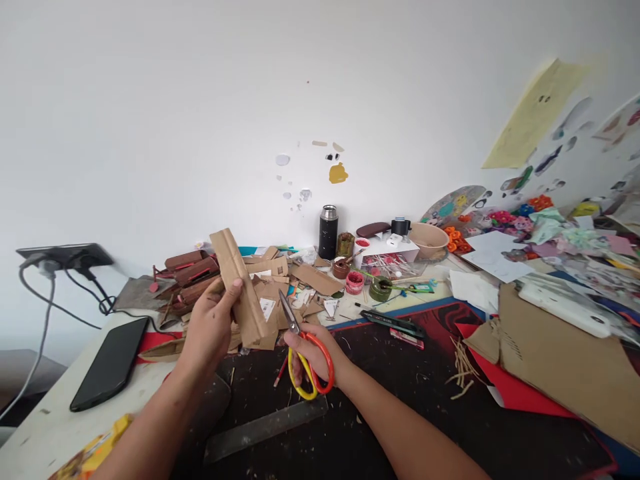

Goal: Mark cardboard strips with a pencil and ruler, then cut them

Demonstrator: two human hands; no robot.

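A long strip of brown cardboard (239, 293) is pinched in my left hand (213, 323), thumb on its face, tilted above the table. My right hand (317, 360) grips scissors (311, 375) with one yellow and one red handle loop. Their blades (289, 312) point up and left, close together and apart from the strip. Behind both hands lies a heap of cardboard scraps (315, 279). Below the scissors, a clear ruler (267, 430) rests on the dark mat (395, 400), near a red pencil (281, 371).
A black phone (110, 363) and brown cardboard pieces (193, 280) are at left. Along the back stand a black flask (328, 233), paint pots (355, 283) and a bowl (429, 241). A green cutter (391, 322) lies mid-table. Large cardboard (565, 367) covers red paper (525, 393) at right.
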